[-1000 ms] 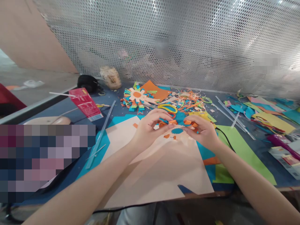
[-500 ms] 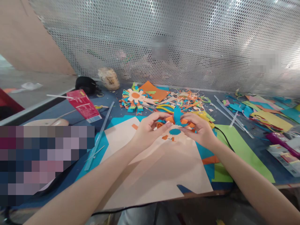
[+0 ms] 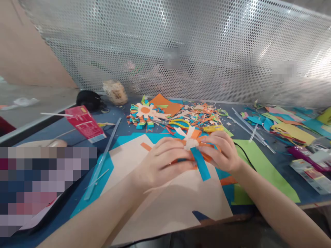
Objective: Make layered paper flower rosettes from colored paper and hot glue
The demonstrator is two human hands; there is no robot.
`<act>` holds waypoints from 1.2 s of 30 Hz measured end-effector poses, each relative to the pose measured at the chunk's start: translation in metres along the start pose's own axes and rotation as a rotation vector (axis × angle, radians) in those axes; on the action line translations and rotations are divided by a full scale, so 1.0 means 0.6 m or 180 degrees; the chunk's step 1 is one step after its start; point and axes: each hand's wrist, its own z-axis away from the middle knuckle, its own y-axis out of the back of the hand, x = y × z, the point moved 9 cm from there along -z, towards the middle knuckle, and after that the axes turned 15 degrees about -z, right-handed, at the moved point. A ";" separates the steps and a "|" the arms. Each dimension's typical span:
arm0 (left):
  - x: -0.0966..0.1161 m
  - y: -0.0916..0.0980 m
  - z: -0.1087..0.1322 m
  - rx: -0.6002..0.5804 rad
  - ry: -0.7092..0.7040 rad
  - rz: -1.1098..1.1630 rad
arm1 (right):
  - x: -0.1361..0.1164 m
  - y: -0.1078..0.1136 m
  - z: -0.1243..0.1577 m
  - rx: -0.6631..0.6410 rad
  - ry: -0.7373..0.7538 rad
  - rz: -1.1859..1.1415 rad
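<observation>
Between my two hands is a paper flower [image 3: 191, 144] of orange and pale strips, with a whitish round middle facing up. One blue paper strip [image 3: 201, 165] hangs from it toward me. My left hand [image 3: 165, 159] is closed around the flower's left side, its fingers laid over the orange strips. At the right side, my right hand [image 3: 222, 148] pinches the flower's edge. Beneath them lies a large pale paper sheet [image 3: 178, 199]. Just beyond the hands are yellow-handled scissors [image 3: 179, 123] and a yellow tool [image 3: 213, 128], partly hidden by my right hand.
A finished-looking paper flower [image 3: 144, 111] sits behind, beside a heap of paper scraps [image 3: 200, 112]. Clear glue sticks [image 3: 103, 158] lie left, near a pink carton [image 3: 85, 123]. Green paper [image 3: 263, 172] and a black cord [image 3: 245, 155] are at right. A perforated metal panel [image 3: 155, 41] stands behind.
The flower has been turned over: its blue centre with the toothed pale ring gave way to a whitish middle. The blue strip, upright before, now points toward me. My left hand has wrapped further over it.
</observation>
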 end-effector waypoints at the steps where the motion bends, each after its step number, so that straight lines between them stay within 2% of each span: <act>1: 0.008 0.004 -0.001 0.0035 -0.0115 -0.0109 | -0.005 0.002 0.000 0.0026 0.0080 0.0042; 4: 0.014 0.001 -0.001 -0.0028 -0.0177 -0.0315 | -0.012 0.008 -0.003 0.0123 0.0159 0.0100; 9: -0.014 -0.021 0.011 -0.0217 0.0225 -0.0302 | -0.016 0.008 -0.014 0.0062 0.0149 0.0082; 13: -0.023 -0.029 0.019 -0.0272 0.0322 -0.0213 | -0.021 0.006 -0.017 -0.0007 0.0241 0.0144; 19: -0.028 -0.031 0.023 -0.0374 0.0397 -0.0034 | -0.016 0.002 -0.022 -0.0075 0.0059 0.0250; 24: -0.031 -0.038 0.023 -0.0436 0.0420 -0.0017 | -0.009 -0.003 -0.027 -0.0109 -0.0164 -0.0005; 29: -0.037 -0.035 0.020 -0.0321 0.0622 -0.0181 | -0.002 -0.006 -0.019 -0.0073 -0.0250 0.0039; 31: -0.051 -0.029 0.024 -0.0183 0.0954 -0.0173 | 0.001 0.003 -0.016 0.0084 -0.0219 0.0244; 32: -0.066 -0.028 0.030 -0.0122 0.1266 -0.0068 | 0.004 0.010 -0.014 0.0199 -0.0249 0.0319; 34: -0.108 -0.037 0.056 -0.0066 0.2235 0.0411 | 0.010 0.024 -0.012 0.0423 -0.0294 0.0379; 36: -0.142 -0.068 0.094 -0.0093 0.3344 0.1291 | 0.009 0.029 -0.011 0.0510 -0.0246 0.0339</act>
